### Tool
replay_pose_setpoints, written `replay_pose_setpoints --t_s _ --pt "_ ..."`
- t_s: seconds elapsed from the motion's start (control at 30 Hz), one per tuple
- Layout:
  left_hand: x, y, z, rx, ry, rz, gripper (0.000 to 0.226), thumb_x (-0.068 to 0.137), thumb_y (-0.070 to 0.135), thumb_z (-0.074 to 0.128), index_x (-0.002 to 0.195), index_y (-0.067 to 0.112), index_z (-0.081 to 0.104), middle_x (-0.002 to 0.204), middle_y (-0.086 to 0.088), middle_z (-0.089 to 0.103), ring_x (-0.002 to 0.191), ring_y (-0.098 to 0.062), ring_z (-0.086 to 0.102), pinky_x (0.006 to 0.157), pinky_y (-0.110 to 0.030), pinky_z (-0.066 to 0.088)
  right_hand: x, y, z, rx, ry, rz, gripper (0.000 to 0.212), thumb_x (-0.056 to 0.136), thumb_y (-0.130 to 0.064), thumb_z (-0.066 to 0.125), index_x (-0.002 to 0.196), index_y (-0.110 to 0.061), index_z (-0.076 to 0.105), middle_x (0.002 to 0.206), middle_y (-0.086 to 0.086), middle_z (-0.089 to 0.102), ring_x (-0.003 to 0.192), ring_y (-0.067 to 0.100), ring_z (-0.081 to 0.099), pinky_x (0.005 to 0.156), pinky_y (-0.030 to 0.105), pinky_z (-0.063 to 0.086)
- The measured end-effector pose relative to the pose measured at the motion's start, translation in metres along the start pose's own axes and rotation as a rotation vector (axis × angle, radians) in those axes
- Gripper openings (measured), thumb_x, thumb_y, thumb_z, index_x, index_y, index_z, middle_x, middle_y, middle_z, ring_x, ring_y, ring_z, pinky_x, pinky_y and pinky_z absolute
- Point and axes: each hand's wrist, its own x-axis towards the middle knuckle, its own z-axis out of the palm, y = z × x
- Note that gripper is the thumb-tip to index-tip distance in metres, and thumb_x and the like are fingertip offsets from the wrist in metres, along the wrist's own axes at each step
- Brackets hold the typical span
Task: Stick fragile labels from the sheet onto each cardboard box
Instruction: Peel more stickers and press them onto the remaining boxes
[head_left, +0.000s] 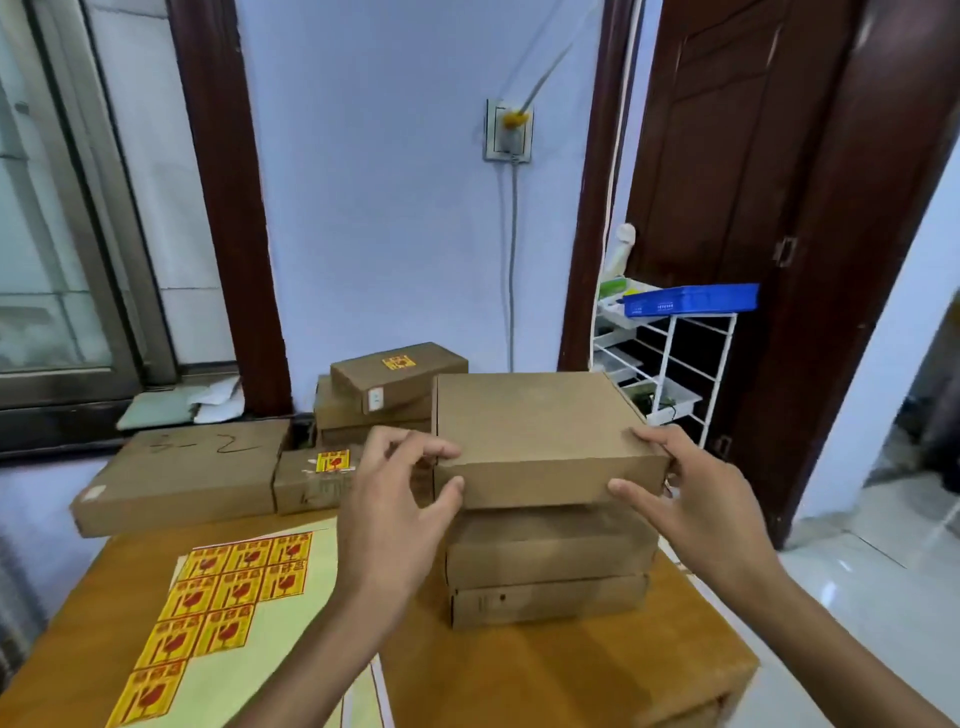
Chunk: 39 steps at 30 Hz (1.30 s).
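Item, foreground, lower left of frame: label sheet (260, 613), pale green backing, lying flat on the wooden bench (597, 670). Yellow-and-red fragile labels (236, 590) occupy its left part in stepped rows; the right part is bare backing. The left forearm crosses over the sheet's lower right corner.

Item, centre: left hand (387, 512), thumb pressed on the near face and fingers (415, 441) curled over the top edge of the top cardboard box (540, 426), gripping its left near corner.

Item, centre right: top cardboard box, plain, no label on the faces in view, long axis running left to right across the frame, top face tilted slightly toward the camera. It sits on a stack of two more boxes (550, 571) on the bench.

Item, right: right hand (691, 499), thumb on the near face and fingers over the top, gripping the box's right near corner.

Surroundings, left to right behind the bench: long flat carton (192, 473) with pen marks; small labelled box (311, 480); labelled box (400, 374) atop another; wall socket (509, 130) with cable; white wire rack (670, 364) carrying a blue tray (691, 299); dark wooden door (753, 156).
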Motion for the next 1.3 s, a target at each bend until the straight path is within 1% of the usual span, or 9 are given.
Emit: replay_pose_setpoints --t_s 0.2,0.3,0.43,0.6,0.77,0.87,0.93,1.1,1.3 --pt "-0.025 -0.019 0.023 0.051 -0.085 -0.056 0.030 0.082 0.031 0.081 0.103 0.046 0.065 0.110 0.026 0.047 0.082 0.002 0.058 0.065 -0.036 0.060 -0.022 0.025 0.012 -0.068 -0.098 0.041 0.057 0.080 -0.067 0.070 0.131 -0.054 0.047 0.111 -0.024 0.062 0.100 0.012 0.065 0.076 0.039 0.060" --pt "-0.023 -0.023 0.017 0.066 -0.098 -0.036 0.033 0.084 0.039 0.077 0.111 0.046 0.059 0.115 0.026 0.048 0.087 0.003 0.059 0.069 -0.035 0.060 -0.021 0.019 0.012 -0.168 -0.065 0.028 0.061 0.084 -0.075 0.060 0.138 -0.050 0.045 0.124 -0.017 0.064 0.105 0.015 0.065 0.077 0.039 0.060" --pt "-0.018 -0.043 -0.005 0.113 -0.082 -0.031 0.031 0.091 0.053 0.058 0.120 0.044 0.050 0.122 0.025 0.049 0.094 0.005 0.058 0.075 -0.033 0.058 0.000 -0.024 0.016 -0.274 0.059 -0.176 0.058 0.099 -0.064 0.050 0.147 -0.030 0.050 0.152 0.002 0.053 0.134 0.027 0.055 0.105 0.047 0.051" --pt "-0.014 -0.098 -0.045 0.442 -0.155 -0.022 0.022 0.096 0.039 0.059 0.117 0.038 0.052 0.121 0.023 0.048 0.074 -0.003 0.054 0.051 -0.017 0.035 0.058 -0.112 0.076 -0.281 -0.088 -0.415 0.027 0.102 -0.042 0.047 0.105 -0.026 0.068 0.104 -0.002 0.067 0.096 0.024 0.063 0.087 0.037 0.047" --pt "-0.031 -0.160 -0.100 0.617 -0.266 -0.044 0.018 0.094 0.038 0.062 0.107 0.042 0.051 0.110 0.025 0.049 0.090 -0.003 0.052 0.053 -0.019 0.038 0.146 -0.182 0.170 -0.432 -0.498 -0.437 0.025 0.099 -0.031 0.047 0.079 -0.019 0.058 0.075 -0.002 0.055 0.085 0.029 0.065 0.067 0.034 0.050" --pt "-0.051 -0.194 -0.129 0.628 -0.293 -0.098 0.020 0.092 0.040 0.064 0.107 0.043 0.051 0.108 0.028 0.049 0.097 -0.002 0.052 0.061 -0.020 0.043 0.186 -0.206 0.212 -0.579 -0.720 -0.415 0.022 0.100 -0.030 0.048 0.102 -0.016 0.065 0.098 0.001 0.062 0.101 0.028 0.063 0.079 0.038 0.053" --pt "-0.063 -0.213 -0.141 0.620 -0.290 -0.148 0.020 0.091 0.044 0.062 0.108 0.045 0.051 0.108 0.029 0.049 0.099 -0.002 0.052 0.068 -0.023 0.045 0.202 -0.217 0.233 -0.587 -0.774 -0.433 0.019 0.102 -0.029 0.045 0.096 -0.017 0.059 0.097 0.002 0.057 0.098 0.027 0.059 0.077 0.036 0.049" --pt "-0.065 -0.227 -0.142 0.586 -0.277 -0.121 0.024 0.093 0.052 0.047 0.111 0.039 0.057 0.114 0.024 0.054 0.106 -0.008 0.053 0.082 -0.034 0.051 0.210 -0.231 0.266 -0.538 -0.763 -0.525 0.030 0.099 -0.018 0.050 0.071 -0.027 0.050 0.074 -0.009 0.049 0.086 0.022 0.051 0.067 0.031 0.037" --pt "-0.064 -0.234 -0.141 0.611 -0.343 -0.124 0.046 0.086 0.066 0.043 0.122 0.043 0.061 0.139 0.024 0.052 0.130 -0.007 0.046 0.097 -0.033 0.039 0.161 -0.253 0.254 -0.587 -0.602 -0.624 0.018 0.098 -0.036 0.056 0.107 -0.027 0.068 0.109 0.002 0.068 0.103 0.026 0.064 0.073 0.035 0.049"
